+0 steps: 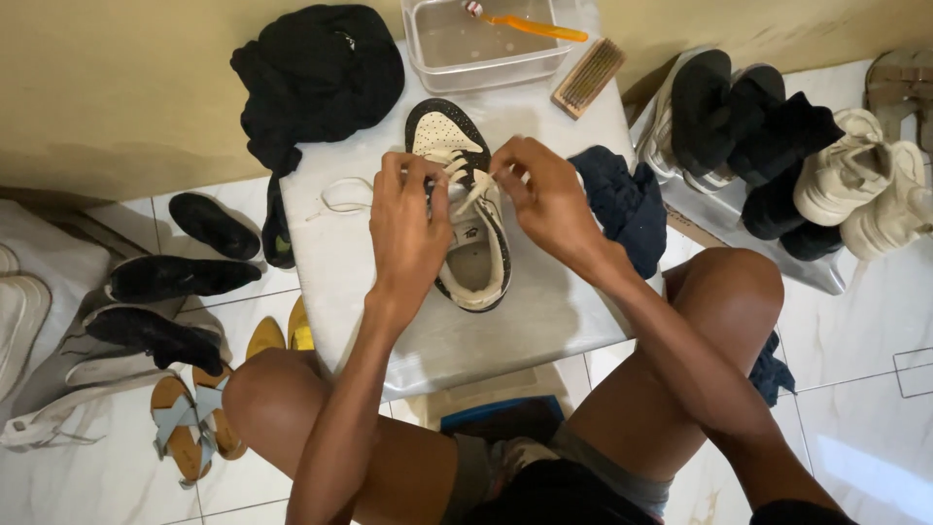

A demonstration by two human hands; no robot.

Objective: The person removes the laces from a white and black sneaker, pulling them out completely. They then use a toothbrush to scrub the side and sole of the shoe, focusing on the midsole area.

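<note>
Seated over a small white table, a person works both bare hands at the laces of a black-and-cream sneaker lying flat at the middle of the tabletop, toe pointing away. The left hand is closed, fingertips pinched on the white lace at the shoe's left eyelets; the right hand is likewise closed, pinching the lace from the other side.

Judged by its look, the sneaker is light and fairly stiff in the sole, soft at the collar, and would not slip on the table; the flat lace is limp and thin, best taken between thumb and forefinger close to the eyelets, while the shoe itself would be steadied at the midfoot or heel.

The shoe has a perforated cream toe box ringed by a speckled black-and-white edge, black side panels and a pale insole showing through the open mouth. A second loose white lace lies just left of it. A dark blue cloth sits to the right, a black garment at the far left corner, and a clear plastic tub with an orange-handled toothbrush stands beyond, beside a wooden brush.
</note>
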